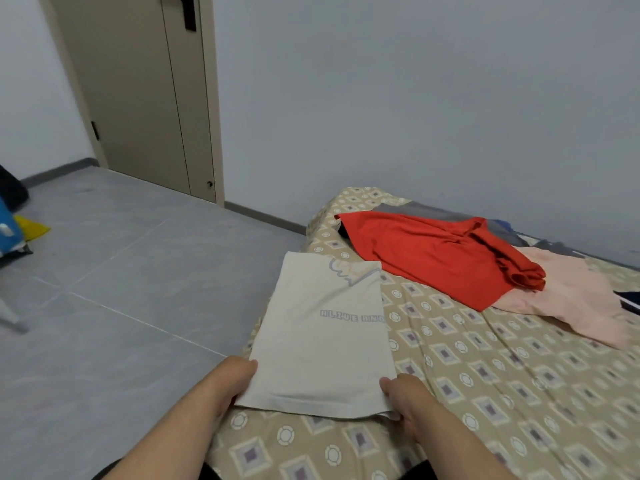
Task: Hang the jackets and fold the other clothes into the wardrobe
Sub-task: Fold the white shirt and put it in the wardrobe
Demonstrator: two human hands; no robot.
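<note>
Grey tiles (121, 271) and a beige door (138, 98) border the patterned bed (485, 375), where my left hand (232, 379) and right hand (405, 396) pinch the near corners of a folded cream shirt (318, 348) printed "ALIVE"; a red garment (426, 258) lies beyond.

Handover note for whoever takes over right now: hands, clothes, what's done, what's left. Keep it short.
Left hand grips the near left corner of the cream T-shirt; right hand grips its near right corner.
The T-shirt lies folded into a narrow strip at the edge of the bed.
Unfolded behind it: red garment, pink garment partly under it, grey garment by the wall.
Done: T-shirt partly folded.
Left: finish that fold, fold the others, put everything away. Wardrobe not in view.
</note>
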